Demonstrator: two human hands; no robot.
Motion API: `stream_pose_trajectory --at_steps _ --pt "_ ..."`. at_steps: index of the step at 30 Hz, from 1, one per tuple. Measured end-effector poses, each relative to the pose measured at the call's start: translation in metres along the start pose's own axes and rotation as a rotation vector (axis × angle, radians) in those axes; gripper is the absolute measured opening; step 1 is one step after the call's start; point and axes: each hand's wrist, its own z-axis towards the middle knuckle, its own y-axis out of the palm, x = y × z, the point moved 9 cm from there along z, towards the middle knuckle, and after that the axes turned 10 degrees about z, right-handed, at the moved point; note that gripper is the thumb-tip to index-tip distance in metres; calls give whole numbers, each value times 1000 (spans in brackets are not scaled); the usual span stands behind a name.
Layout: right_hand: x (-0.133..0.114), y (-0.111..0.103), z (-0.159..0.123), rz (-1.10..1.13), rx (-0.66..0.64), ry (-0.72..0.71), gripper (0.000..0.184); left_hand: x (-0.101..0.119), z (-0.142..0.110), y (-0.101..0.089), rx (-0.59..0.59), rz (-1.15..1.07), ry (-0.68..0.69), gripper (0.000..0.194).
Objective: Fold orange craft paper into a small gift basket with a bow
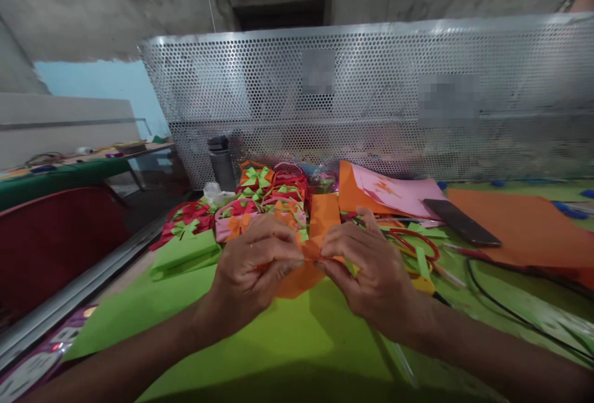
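Note:
Between my two hands is a piece of orange paper [299,280], held a little above the green sheet [288,347]. My left hand [262,260] pinches its left side between thumb and fingers. On the other side my right hand [359,267] pinches it too, index finger and thumb pressed together near the upper edge. The fingers cover much of the paper, so its full shape is hidden. Just beyond stands an orange paper piece [325,212]. Behind my left hand are several small paper bags [236,220] with handles and bows, and a folded green paper piece [185,255].
A dark bottle [221,164] stands behind the bags. Pink sheets [394,191] and a dark phone [461,222] lie at the right, beside a large orange sheet [524,226]. Red-handled scissors [420,243] lie past my right hand. A perforated metal panel [278,93] closes off the back.

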Motion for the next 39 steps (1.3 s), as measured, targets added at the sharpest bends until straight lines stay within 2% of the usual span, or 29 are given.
stream_pose_trajectory --at_steps 5,10,14,18,22,28,33,39 --pt "-3 -1 0 -5 4 -22 14 6 -1 -1 26 81 69 12" --pt "-8 3 -4 -102 -34 -99 15 19 -1 3 -31 244 171 13" --pt "-4 1 -2 -107 -15 -88 11 34 -4 -3 34 393 330 18" --pt "-5 -2 -2 -144 6 -115 14 39 -12 -5 111 527 436 17" --pt "-11 -1 -6 -185 16 -205 15 38 -19 1 89 585 478 14" --pt "-12 2 -10 -176 -5 -217 14 38 -12 -2 89 518 422 14" --pt "-10 4 -7 -62 -29 -165 12 29 -1 0 7 330 284 13" --pt "-11 5 -7 -34 -39 -146 12 17 -2 5 -1 210 163 13"
